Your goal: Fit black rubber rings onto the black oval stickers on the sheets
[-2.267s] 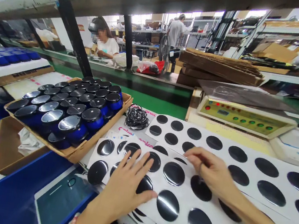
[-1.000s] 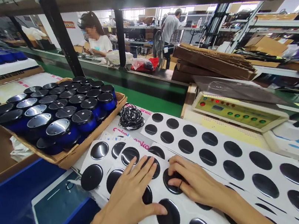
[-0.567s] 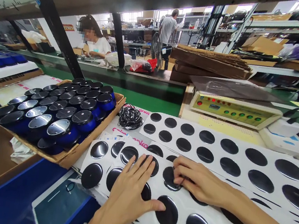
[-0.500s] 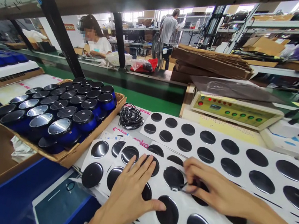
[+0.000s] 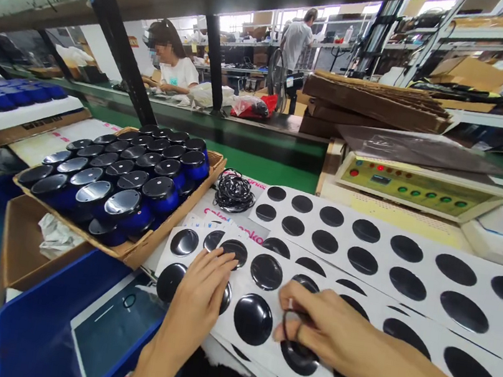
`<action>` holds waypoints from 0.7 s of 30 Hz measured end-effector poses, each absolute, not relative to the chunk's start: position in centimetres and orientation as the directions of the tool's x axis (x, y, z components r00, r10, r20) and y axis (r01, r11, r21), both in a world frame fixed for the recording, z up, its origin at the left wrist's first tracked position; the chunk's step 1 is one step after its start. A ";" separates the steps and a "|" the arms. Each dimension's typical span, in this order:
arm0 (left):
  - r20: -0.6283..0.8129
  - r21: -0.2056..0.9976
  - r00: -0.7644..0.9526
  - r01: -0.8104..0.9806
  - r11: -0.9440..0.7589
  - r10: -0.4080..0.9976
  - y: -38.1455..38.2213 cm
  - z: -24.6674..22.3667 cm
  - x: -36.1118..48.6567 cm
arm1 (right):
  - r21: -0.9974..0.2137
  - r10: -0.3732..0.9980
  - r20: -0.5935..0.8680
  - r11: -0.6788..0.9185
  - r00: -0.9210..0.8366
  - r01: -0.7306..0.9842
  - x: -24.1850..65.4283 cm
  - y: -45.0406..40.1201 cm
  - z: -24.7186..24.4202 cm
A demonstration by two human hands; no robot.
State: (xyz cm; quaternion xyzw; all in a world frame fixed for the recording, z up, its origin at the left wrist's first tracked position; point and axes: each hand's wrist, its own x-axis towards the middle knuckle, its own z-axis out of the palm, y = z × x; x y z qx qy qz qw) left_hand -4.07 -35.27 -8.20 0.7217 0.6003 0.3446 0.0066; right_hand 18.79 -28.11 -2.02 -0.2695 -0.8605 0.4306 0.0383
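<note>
My left hand (image 5: 201, 288) lies flat on a white sheet (image 5: 238, 275) of round glossy black stickers, its fingers stretched out near the sheet's left end. To its right, my right hand (image 5: 313, 327) is closed in a pinch on a thin black ring (image 5: 286, 327), which curves down from the fingers over the sheet. Between the hands shows a black round sticker (image 5: 253, 319). Other sheets lie partly hidden under this one. Past them is a tangled pile of thin black rings (image 5: 234, 191).
A cardboard tray (image 5: 174, 227) of blue, black-topped round parts stands at left. Below it is a blue bin (image 5: 32, 313), with a flat panel bearing one ring. A control box (image 5: 421, 189) and stacked cardboard (image 5: 372, 103) stand behind. Across the bench sits a person (image 5: 175, 67).
My right hand has drawn the thin black ring away from the sticker's edge and moved nearer me. My left hand has slid left along the sheet. The view has turned slightly.
</note>
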 end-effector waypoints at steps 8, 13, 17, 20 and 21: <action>0.457 0.357 0.044 0.905 -0.229 0.889 -35.3 -9.5 -3.8 | -0.504 0.443 -0.185 0.724 -0.877 0.472 14.1 -26.7 -3.8; 0.450 0.339 0.065 0.910 -0.238 0.891 -35.2 -9.4 -4.0 | -0.637 0.452 -0.127 0.645 -0.883 0.422 15.8 -27.1 -4.3; 0.451 0.332 0.067 0.913 -0.237 0.890 -35.2 -9.5 -4.1 | -0.446 0.381 -0.019 0.824 -0.924 0.349 15.4 -27.4 -5.0; 0.447 0.352 0.052 0.907 -0.229 0.893 -35.1 -9.5 -3.9 | -0.358 0.378 0.055 0.872 -0.924 0.335 15.1 -27.4 -5.5; 0.444 0.361 0.049 0.904 -0.228 0.895 -35.1 -9.4 -3.8 | -0.362 0.379 0.069 0.872 -0.923 0.330 15.2 -27.4 -5.5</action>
